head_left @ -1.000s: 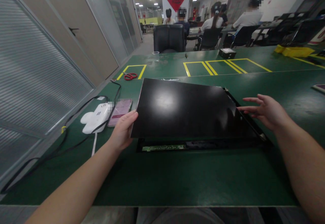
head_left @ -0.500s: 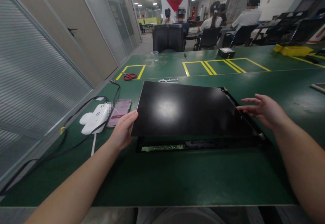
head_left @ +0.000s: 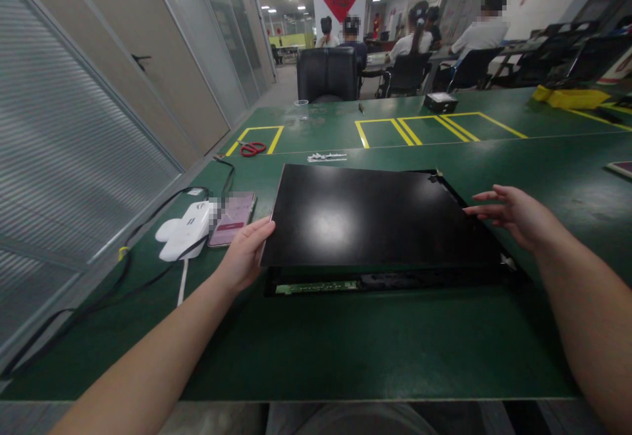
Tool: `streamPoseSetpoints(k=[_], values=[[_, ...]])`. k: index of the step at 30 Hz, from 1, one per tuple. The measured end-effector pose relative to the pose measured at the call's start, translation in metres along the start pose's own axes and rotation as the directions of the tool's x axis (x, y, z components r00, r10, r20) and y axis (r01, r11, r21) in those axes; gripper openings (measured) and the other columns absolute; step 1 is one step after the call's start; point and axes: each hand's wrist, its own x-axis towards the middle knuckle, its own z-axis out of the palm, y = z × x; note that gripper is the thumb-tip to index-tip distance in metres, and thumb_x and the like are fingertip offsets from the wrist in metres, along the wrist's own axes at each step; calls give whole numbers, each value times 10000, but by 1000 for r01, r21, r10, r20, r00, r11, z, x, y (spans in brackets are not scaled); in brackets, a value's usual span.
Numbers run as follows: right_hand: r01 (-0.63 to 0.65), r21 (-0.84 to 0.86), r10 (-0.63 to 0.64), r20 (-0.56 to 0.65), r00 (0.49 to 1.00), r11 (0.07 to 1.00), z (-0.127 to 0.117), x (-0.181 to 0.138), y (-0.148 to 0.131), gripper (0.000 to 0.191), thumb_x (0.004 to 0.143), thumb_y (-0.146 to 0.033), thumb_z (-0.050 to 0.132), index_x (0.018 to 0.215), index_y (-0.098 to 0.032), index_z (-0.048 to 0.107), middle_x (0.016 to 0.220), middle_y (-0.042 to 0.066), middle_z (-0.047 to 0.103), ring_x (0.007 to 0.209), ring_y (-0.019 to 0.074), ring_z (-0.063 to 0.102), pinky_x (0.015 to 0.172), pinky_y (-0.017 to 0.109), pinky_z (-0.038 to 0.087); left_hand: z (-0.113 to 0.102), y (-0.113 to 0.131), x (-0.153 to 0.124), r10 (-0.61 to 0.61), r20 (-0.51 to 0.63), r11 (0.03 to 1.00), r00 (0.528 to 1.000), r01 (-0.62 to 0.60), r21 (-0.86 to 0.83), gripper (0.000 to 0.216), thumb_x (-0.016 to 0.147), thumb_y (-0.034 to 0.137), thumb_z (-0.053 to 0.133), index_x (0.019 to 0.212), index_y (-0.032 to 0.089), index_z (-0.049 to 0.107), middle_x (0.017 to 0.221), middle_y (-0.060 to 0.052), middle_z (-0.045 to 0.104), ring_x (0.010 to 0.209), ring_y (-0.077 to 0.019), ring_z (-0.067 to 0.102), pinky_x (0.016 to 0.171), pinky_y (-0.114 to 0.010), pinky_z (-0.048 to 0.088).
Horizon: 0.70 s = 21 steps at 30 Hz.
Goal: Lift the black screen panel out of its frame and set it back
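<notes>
A large black glossy screen panel (head_left: 365,218) lies over a dark frame (head_left: 395,282) on the green table, its left side raised a little. My left hand (head_left: 244,257) grips the panel's near left edge, thumb on top. My right hand (head_left: 516,214) hovers at the panel's right edge with fingers stretched out and apart, holding nothing. A green circuit strip (head_left: 318,287) shows under the panel's front edge.
A phone (head_left: 233,210) and a white power strip (head_left: 185,230) with cables lie left of the panel. Red scissors (head_left: 251,149), small white parts (head_left: 326,156), a clear cup (head_left: 302,107) and a black box (head_left: 441,101) lie farther back. Several people sit at the far tables.
The panel's far edge has come down lower toward the frame, and it sits flatter. My left hand has shifted slightly right with it; my right hand has barely moved.
</notes>
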Motion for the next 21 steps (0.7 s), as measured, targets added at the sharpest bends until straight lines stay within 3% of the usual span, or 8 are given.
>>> streamPoseSetpoints(k=[4, 13, 21], values=[[34, -45, -34, -3, 999, 998, -2, 1, 2, 246, 868, -469, 507, 875, -253, 624, 874, 121, 794, 772, 231, 613, 638, 348, 390, -3, -2, 2, -23, 15, 1000, 1000, 23, 11, 122, 770, 247, 806, 880, 194, 796, 951, -94, 823, 932, -308, 776, 626, -288, 579], [53, -117, -56, -27, 998, 992, 0, 2, 3, 232, 841, -462, 548, 844, -245, 629, 907, 120, 787, 842, 247, 641, 678, 363, 393, -8, -5, 5, -73, 65, 997, 995, 73, -8, 244, 780, 276, 877, 966, 139, 799, 890, -90, 824, 722, -217, 769, 598, -236, 558], [89, -215, -107, -75, 991, 973, 8, -7, -2, 234, 766, -417, 586, 863, -226, 680, 893, 115, 777, 893, 263, 659, 751, 371, 442, -8, -6, 8, -120, 60, 993, 991, 118, 25, 286, 799, 299, 875, 1027, 143, 802, 940, -74, 833, 702, -188, 755, 600, -226, 554]])
